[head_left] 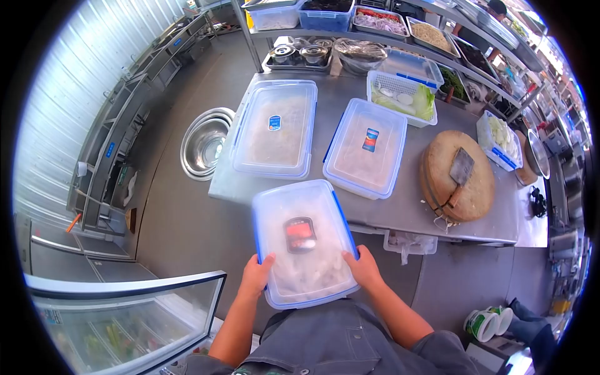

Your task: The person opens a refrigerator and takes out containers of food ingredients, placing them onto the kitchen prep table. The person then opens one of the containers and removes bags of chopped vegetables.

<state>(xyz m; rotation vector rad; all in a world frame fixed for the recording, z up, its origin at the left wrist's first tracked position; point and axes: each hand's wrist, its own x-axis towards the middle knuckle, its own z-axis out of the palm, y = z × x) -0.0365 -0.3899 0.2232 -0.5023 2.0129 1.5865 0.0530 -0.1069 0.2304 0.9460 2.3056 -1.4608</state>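
Between my two hands is a lidded plastic storage box point(306, 269) with blue side clips and a red and black label, held in front of my body. Its pale contents are blurred through the lid. My left hand point(257, 274) grips the left edge, thumb on the lid. On the opposite edge, my right hand point(364, 267) is closed in the same way. Just beyond lie two more lidded boxes on the steel table: a large clear box point(275, 150) at left and a blue-clipped box point(365, 159) to its right.
A cleaver point(461, 169) rests on a round chopping block point(437, 150). Behind stands a basket of leafy vegetables point(400, 115) below a shelf point(325, 32) of food trays. Metal bowls point(201, 150) sit left of the table. A glass door point(131, 319) stands open at lower left.
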